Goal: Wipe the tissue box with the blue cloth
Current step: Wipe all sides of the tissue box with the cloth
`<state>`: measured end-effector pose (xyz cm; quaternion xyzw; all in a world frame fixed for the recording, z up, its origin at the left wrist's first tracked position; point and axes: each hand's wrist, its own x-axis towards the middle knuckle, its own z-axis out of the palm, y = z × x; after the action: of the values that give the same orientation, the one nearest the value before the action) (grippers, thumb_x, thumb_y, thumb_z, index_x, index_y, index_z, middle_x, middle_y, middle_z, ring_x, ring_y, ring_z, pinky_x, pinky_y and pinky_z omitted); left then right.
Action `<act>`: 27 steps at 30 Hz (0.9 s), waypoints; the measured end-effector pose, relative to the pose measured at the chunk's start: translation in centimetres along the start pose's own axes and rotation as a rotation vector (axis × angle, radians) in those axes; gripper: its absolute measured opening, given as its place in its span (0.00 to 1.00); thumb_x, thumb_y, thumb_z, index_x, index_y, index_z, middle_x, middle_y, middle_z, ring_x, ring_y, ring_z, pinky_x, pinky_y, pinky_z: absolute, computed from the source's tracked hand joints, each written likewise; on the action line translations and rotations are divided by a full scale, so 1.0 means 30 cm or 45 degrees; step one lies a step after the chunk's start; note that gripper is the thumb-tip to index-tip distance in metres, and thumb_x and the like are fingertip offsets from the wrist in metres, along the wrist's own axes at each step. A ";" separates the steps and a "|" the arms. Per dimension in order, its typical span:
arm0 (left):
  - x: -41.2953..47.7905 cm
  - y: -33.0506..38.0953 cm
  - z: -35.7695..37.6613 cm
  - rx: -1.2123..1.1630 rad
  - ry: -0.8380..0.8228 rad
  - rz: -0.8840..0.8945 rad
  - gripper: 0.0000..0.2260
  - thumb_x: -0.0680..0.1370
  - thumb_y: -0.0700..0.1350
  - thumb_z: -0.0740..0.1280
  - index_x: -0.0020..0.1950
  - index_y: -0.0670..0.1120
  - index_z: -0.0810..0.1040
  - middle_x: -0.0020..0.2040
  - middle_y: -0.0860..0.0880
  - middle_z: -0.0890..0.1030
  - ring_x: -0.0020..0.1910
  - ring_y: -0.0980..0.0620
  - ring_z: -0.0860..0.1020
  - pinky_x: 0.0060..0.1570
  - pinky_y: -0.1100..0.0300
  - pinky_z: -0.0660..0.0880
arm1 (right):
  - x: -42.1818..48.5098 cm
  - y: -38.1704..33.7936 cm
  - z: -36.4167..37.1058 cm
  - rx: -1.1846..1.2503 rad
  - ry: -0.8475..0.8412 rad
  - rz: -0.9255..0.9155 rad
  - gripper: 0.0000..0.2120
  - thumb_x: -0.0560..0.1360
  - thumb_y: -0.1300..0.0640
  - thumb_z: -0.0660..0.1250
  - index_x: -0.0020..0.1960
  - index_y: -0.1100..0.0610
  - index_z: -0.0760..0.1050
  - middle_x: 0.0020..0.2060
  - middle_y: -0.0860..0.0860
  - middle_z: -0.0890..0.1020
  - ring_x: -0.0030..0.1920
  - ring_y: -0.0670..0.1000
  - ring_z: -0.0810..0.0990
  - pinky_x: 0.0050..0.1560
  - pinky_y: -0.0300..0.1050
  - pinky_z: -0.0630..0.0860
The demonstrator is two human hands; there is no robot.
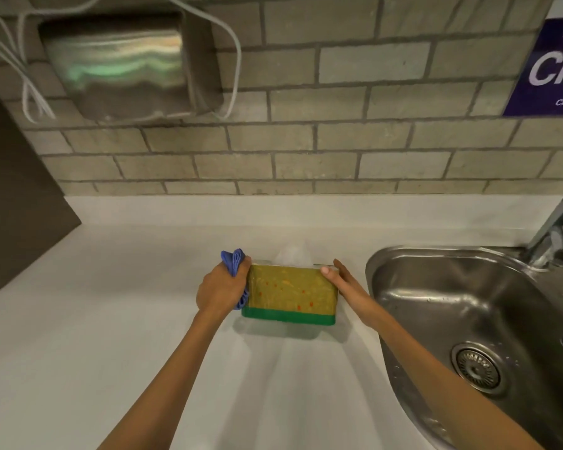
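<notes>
A yellow-olive tissue box (291,292) with orange specks and a green base band stands on the white counter (111,336). A white tissue (294,253) sticks up from its top. My left hand (221,287) is closed around a bunched blue cloth (234,263) and presses it against the box's left end. My right hand (342,280) lies flat against the box's right end, fingers straight, thumb on the top corner.
A steel sink (468,319) with a drain (476,367) sits right of the box, a chrome tap (558,228) behind it. A brick wall (306,141) rises behind, with a metal hand dryer (121,63), loose cables and a purple sign (550,69). A dark panel (13,206) stands left.
</notes>
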<state>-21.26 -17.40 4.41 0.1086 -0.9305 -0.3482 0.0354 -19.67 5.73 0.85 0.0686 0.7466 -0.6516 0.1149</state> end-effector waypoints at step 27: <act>-0.087 0.076 0.163 -0.640 0.475 0.159 0.20 0.80 0.52 0.58 0.67 0.41 0.72 0.63 0.43 0.72 0.62 0.43 0.73 0.61 0.50 0.73 | 0.098 0.023 0.015 0.237 0.017 -0.047 0.44 0.70 0.41 0.65 0.77 0.56 0.48 0.71 0.56 0.66 0.58 0.49 0.71 0.57 0.42 0.67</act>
<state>-19.82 -12.01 2.25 0.1009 -0.7977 -0.5383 0.2524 -22.31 5.24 -0.64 0.0694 0.6847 -0.7198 0.0911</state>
